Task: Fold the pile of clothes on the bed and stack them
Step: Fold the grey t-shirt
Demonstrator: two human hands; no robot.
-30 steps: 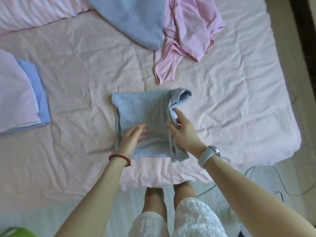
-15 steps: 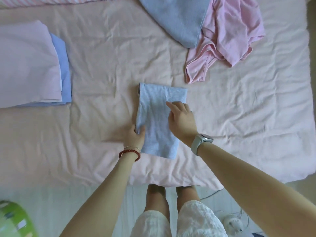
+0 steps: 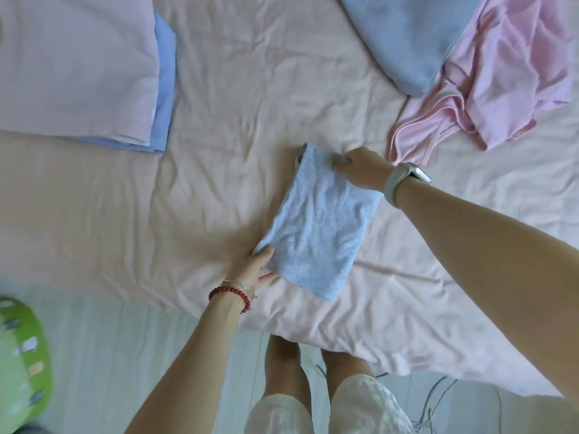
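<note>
Folded blue cloth held at both ends on the bed

The bed (image 3: 250, 89) has a pink sheet, a folded stack (image 3: 78, 67) at far left, and a loose blue garment (image 3: 407, 36) and pink shirt (image 3: 501, 83) at far right. In the middle lies the folded blue cloth (image 3: 319, 227), slanted. The right hand (image 3: 360, 170) grips its far end, fingers curled round the edge; the left hand (image 3: 257, 270) pinches its near corner.

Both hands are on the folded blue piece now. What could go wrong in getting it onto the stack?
The blue piece is held only at opposite ends, right hand far, left hand near, so its middle may sag and unfold when lifted. The stack lies well off to the left, a long carry.
</note>
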